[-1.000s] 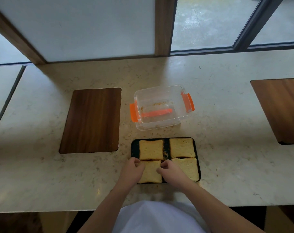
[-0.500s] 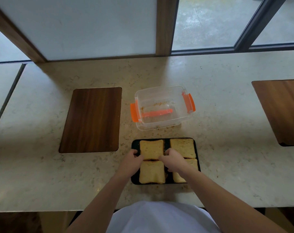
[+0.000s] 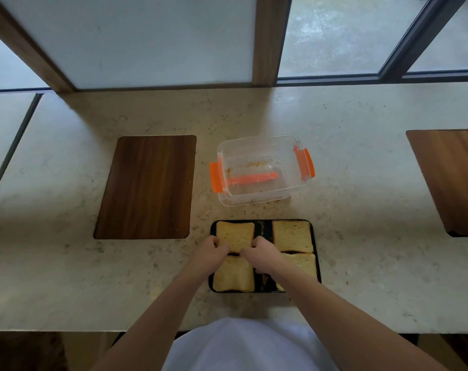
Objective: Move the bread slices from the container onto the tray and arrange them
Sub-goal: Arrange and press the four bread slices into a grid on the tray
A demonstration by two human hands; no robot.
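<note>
A black tray (image 3: pixel 265 228) lies on the counter close to me with several bread slices on it, two per row. My left hand (image 3: pixel 211 250) and my right hand (image 3: pixel 262 253) pinch the near corners of the far left slice (image 3: pixel 235 234). The far right slice (image 3: pixel 292 235) lies flat beside it. Below, the near left slice (image 3: pixel 233 276) is in full view, while my right forearm covers much of the near right slice (image 3: pixel 302 264). The clear container (image 3: pixel 259 170) with orange clips stands just beyond the tray, holding only crumbs.
A dark wooden board (image 3: pixel 146 186) is set into the stone counter left of the container. Another wooden board (image 3: pixel 452 180) sits at the far right. Windows and a wooden post run along the counter's far edge.
Both hands have moved away from me, from the near left slice up to the far left slice, and now grip its near corners. The near left slice lies uncovered.
</note>
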